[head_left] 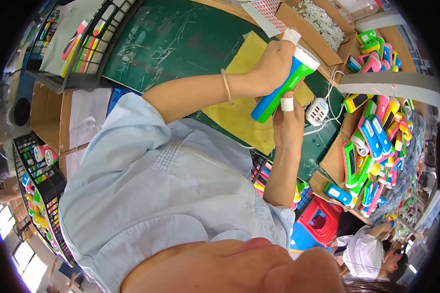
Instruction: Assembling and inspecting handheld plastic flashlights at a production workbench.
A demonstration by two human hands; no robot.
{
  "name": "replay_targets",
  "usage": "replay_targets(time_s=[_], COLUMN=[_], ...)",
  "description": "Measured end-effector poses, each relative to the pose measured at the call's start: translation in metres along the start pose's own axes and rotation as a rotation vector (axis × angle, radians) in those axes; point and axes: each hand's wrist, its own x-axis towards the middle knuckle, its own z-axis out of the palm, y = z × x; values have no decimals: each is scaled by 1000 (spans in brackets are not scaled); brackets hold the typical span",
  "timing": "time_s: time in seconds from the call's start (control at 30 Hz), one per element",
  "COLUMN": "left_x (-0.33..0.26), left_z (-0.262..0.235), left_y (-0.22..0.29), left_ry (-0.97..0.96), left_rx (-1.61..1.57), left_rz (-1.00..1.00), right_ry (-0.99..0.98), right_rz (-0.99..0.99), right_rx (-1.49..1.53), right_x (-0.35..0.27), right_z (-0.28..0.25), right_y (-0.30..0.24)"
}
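Note:
A flashlight [299, 70] with a blue and green body and a white head is held at a slant over the worktable. My left hand [273, 68], wearing a bracelet at the wrist, is wrapped round the body near the white head. White tape covers its raised thumb. From below, my right hand [287, 124] closes on the green side, its thumb also taped in white. Both hands hide parts of the body. Underneath lies a yellow cloth [225, 113] on the green tabletop [173, 41].
A white multi-port charger [317, 111] with cables lies right of my hands. Beyond it, a carton [335, 154] holds many coloured flashlights. Small white parts fill another box [298, 24]. Black wire baskets [78, 73] stand left; a red stool [322, 220] and a co-worker [364, 254] are lower right.

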Motion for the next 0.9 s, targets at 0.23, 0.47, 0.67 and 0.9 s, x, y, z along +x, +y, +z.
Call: replay_targets(time_s=[0.23, 0.47, 0.67, 0.9], left_x=[24, 253, 373, 467], left_z=[-10, -233, -290, -317], left_y=[22, 60, 90, 50], left_ry=[-347, 417, 499, 459], left_rx=[1, 1334, 2187, 2313], left_rz=[2, 837, 143, 224], right_ry=[63, 923, 1078, 855], right_rz=[75, -435, -547, -430], right_rx=[507, -182, -1272, -863], right_x=[-19, -28, 47, 44], right_z=[-77, -273, -349, -251], right_y=[-6, -142, -173, -81])
